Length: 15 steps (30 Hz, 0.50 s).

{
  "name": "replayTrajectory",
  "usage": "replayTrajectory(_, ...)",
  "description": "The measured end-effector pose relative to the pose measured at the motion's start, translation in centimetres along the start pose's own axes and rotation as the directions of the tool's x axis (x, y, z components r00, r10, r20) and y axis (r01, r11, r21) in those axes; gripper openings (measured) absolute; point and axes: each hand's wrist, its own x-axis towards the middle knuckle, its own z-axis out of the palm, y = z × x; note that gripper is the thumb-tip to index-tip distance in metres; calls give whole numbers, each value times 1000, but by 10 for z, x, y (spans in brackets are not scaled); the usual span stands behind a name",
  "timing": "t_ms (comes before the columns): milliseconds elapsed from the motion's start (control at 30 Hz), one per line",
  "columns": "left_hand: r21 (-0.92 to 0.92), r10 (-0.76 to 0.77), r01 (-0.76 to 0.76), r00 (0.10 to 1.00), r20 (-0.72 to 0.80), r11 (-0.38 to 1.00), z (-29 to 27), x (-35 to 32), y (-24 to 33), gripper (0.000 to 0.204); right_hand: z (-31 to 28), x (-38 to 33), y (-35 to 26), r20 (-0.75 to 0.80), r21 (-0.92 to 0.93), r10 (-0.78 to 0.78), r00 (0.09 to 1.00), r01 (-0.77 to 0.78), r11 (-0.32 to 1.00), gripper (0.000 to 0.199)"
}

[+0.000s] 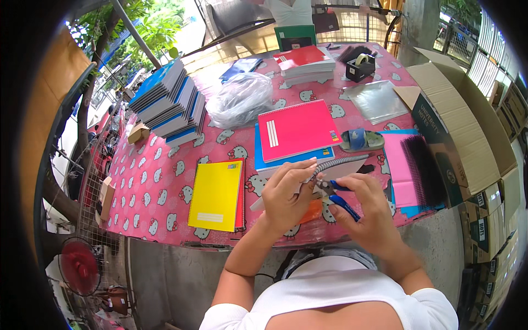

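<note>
My left hand (289,192) grips a spiral notebook, its dark wire coil (342,161) facing up at a slant. Blue-handled pliers (342,204) sit in my right hand (367,212), fingers and thumb around the parted handles. The plier jaws are at the near end of the coil, beside my left fingertips; whether they touch the wire is too small to tell. Just beyond lies a pink spiral notebook (301,129) on blue ones (265,156). A yellow spiral notebook (215,192) rests on a red one (240,204) to the left. Something orange (312,211) shows below my hands.
Tall blue notebook stacks (165,104) stand far left beside a clear plastic bag (240,99). Farther back are red notebooks (304,59) and a tape dispenser (361,67). Right: a slipper (362,140), black coils (422,170) on pink sheets, and an open cardboard box (467,104).
</note>
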Motion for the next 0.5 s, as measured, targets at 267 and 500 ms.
replayTrajectory(267, 19, 88, -89, 995, 38, 996, -3, -4, -3, 24, -3, 2, 36, 659, 737, 116, 743, -669, 98, 31)
replayTrajectory(500, 168, -115, 142, 980, -160, 976, -39, 1, -14, 21, 42, -26, 38, 355, 711, 267, 896, -444, 545, 38)
